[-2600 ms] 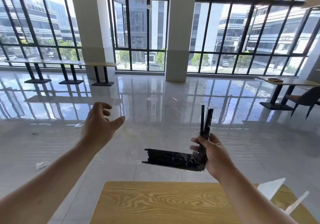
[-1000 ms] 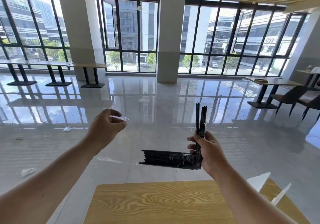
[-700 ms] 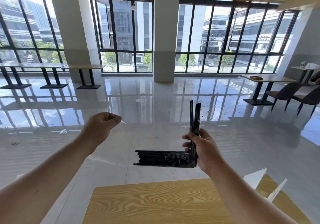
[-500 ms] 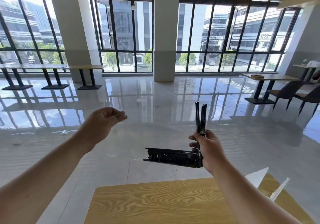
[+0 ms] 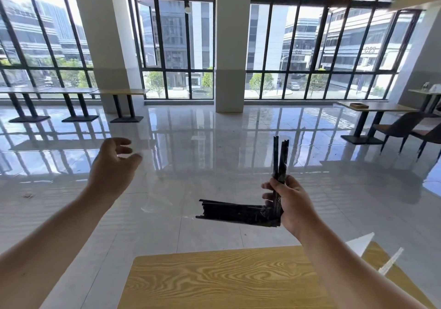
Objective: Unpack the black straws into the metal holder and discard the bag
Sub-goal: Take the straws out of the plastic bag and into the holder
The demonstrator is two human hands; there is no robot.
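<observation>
My right hand (image 5: 292, 205) grips black straws out over the floor, beyond the wooden table (image 5: 226, 280). A thick bundle of straws (image 5: 238, 212), in what looks like clear wrap, juts level to the left from my fist. A few loose straws (image 5: 280, 158) stand upright above my fingers. My left hand (image 5: 112, 168) is raised at the left with fingers spread and holds nothing. A faint clear plastic scrap (image 5: 156, 197) hangs in the air below and to the right of it. The metal holder is out of view.
Glossy tiled floor stretches ahead to two pillars (image 5: 229, 46) and tall windows. Dark-legged tables (image 5: 71, 91) line the back left. A table (image 5: 374, 107) and chairs (image 5: 401, 127) stand at the right. A small scrap (image 5: 28, 196) lies on the floor at left.
My left hand was pinching a clear scrap; its fingers have now opened and the scrap drifts down. My right hand has kept its grip on the straws with little movement.
</observation>
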